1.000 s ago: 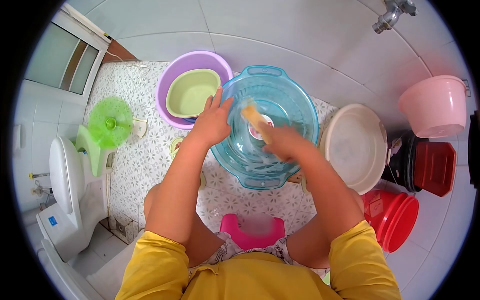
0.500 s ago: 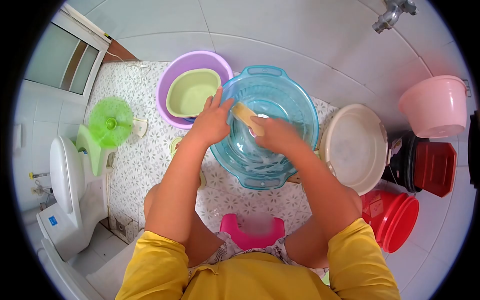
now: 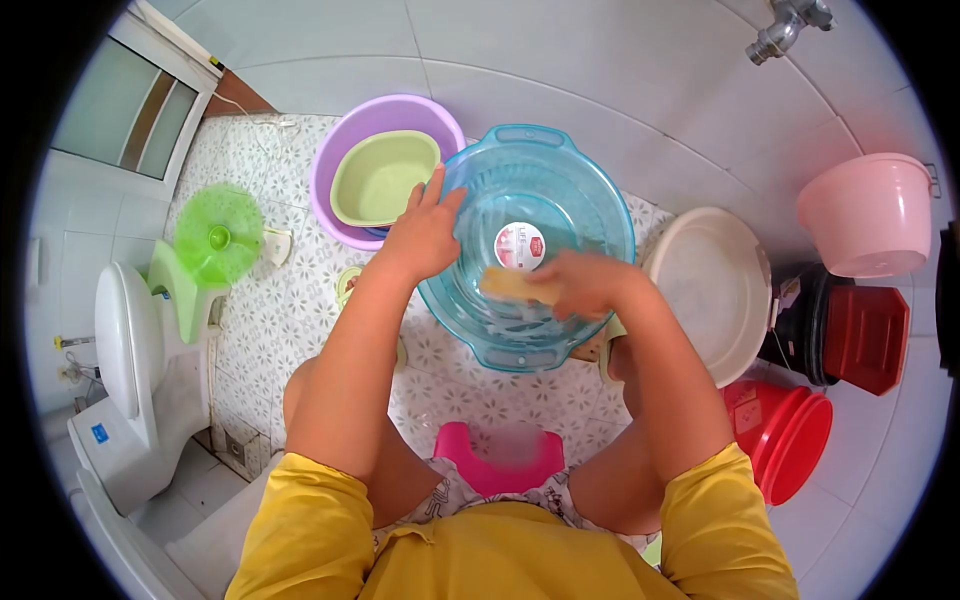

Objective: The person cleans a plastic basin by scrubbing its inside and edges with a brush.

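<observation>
A large translucent blue basin (image 3: 585, 190) with two side handles stands on the floor in front of me. My left hand (image 3: 425, 235) grips its left rim, fingers along the outside and thumb toward the inside. Inside the basin, my right hand (image 3: 585, 283), slightly blurred, is closed around a pale yellow sponge (image 3: 515, 287). The sponge lies against the lower inner part of the basin, just below a round white and red label (image 3: 520, 246). Whitish streaks show near the sponge.
Left of the blue basin, a purple basin (image 3: 325, 180) holds a light green one (image 3: 375, 185). A cream basin (image 3: 715, 290), red buckets (image 3: 790, 440) and a pink bucket (image 3: 868, 215) are at right. A toilet (image 3: 125, 340) stands left; a pink stool (image 3: 490, 465) is beneath me.
My right hand has moved the sponge down and slightly right, from the basin's upper left to below the label, which is now uncovered. My left hand stays on the rim.
</observation>
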`<state>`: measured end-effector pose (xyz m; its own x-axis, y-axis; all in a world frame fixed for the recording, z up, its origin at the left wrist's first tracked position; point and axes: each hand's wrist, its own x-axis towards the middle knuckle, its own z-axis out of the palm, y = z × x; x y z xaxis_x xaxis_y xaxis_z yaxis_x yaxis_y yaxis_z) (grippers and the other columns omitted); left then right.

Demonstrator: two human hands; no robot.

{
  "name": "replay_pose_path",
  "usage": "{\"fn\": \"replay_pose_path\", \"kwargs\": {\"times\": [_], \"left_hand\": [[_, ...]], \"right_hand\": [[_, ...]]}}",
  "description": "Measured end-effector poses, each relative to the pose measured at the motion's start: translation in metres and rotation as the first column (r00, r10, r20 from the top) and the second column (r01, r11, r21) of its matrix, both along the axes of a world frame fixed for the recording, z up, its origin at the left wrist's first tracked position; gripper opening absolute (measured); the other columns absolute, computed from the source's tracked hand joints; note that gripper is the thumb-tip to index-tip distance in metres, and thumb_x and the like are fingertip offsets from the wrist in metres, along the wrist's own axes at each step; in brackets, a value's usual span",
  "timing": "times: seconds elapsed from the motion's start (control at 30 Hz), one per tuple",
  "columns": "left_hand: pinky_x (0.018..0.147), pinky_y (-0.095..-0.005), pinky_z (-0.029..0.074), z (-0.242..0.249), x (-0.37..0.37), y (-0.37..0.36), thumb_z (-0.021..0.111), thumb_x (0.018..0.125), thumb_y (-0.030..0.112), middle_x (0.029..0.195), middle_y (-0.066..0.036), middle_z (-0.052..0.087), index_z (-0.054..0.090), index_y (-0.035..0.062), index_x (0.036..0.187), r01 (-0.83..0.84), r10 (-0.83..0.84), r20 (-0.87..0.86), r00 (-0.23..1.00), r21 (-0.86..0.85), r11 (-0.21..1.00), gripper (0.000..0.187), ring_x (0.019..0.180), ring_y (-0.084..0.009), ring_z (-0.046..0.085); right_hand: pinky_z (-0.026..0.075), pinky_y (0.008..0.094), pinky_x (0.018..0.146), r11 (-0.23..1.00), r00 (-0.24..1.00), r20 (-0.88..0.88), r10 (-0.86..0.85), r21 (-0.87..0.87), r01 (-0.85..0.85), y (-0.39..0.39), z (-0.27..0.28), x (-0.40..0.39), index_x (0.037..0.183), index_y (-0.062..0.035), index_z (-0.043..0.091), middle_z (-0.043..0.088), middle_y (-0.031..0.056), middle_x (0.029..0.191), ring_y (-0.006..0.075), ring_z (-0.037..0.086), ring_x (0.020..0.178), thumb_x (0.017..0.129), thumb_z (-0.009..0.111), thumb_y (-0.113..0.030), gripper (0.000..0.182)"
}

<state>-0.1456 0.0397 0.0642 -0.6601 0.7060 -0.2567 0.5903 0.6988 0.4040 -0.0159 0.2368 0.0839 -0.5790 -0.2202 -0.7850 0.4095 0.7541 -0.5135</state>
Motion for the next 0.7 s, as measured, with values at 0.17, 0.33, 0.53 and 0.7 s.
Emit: {"fn": "replay_pose_path", "kwargs": {"times": [0.17,0.33,0.53,0.7], "left_hand": [[0.105,-0.0465,0.033,0.007,0.002,0.002,0.052,0.071,0.002,0.149,-0.017,0.017,0.041,0.0107,0.134,-0.009,0.009,0.017,1.000,-0.009,1.000,0.065,0.130,-0.0448,0.028],[0.107,-0.0405,0.030,0.010,0.003,0.004,0.047,0.066,-0.010,0.148,-0.021,0.016,0.042,0.0096,0.133,-0.044,0.044,0.062,0.997,-0.015,0.999,0.070,0.134,-0.0366,0.024],[0.107,-0.0407,0.030,0.007,0.002,0.001,0.047,0.066,-0.010,0.149,-0.021,0.015,0.043,0.0076,0.132,-0.028,0.027,0.064,0.998,0.004,1.000,0.069,0.134,-0.0367,0.024],[0.101,-0.0446,0.037,0.002,-0.001,0.000,0.051,0.069,-0.003,0.144,-0.019,0.028,0.033,0.0105,0.138,-0.078,0.082,-0.027,0.996,0.124,0.989,0.072,0.123,-0.0429,0.039]], "right_hand": [[0.050,0.0374,0.073,0.982,0.937,-0.319,-0.142,0.071,0.173,-0.031,-0.016,-0.007,0.120,-0.0199,0.060,0.066,0.0106,0.094,0.0259,0.064,0.087,0.059,0.070,-0.007,0.064],[0.051,0.0377,0.071,0.990,0.998,-0.057,0.041,0.135,-0.033,-0.011,-0.003,0.002,0.115,-0.0224,0.063,0.067,0.0092,0.096,0.0254,0.065,0.087,0.059,0.071,-0.010,0.058],[0.051,0.0357,0.071,0.927,0.997,0.078,0.012,0.374,-0.040,0.011,0.046,0.005,0.108,-0.0203,0.067,0.067,0.0079,0.099,0.0257,0.064,0.088,0.060,0.072,-0.013,0.049],[0.050,0.0325,0.072,0.919,0.933,-0.262,-0.248,0.242,0.312,0.021,0.032,0.008,0.116,-0.0203,0.063,0.066,0.0123,0.089,0.0260,0.063,0.080,0.062,0.068,-0.017,0.054]]}}
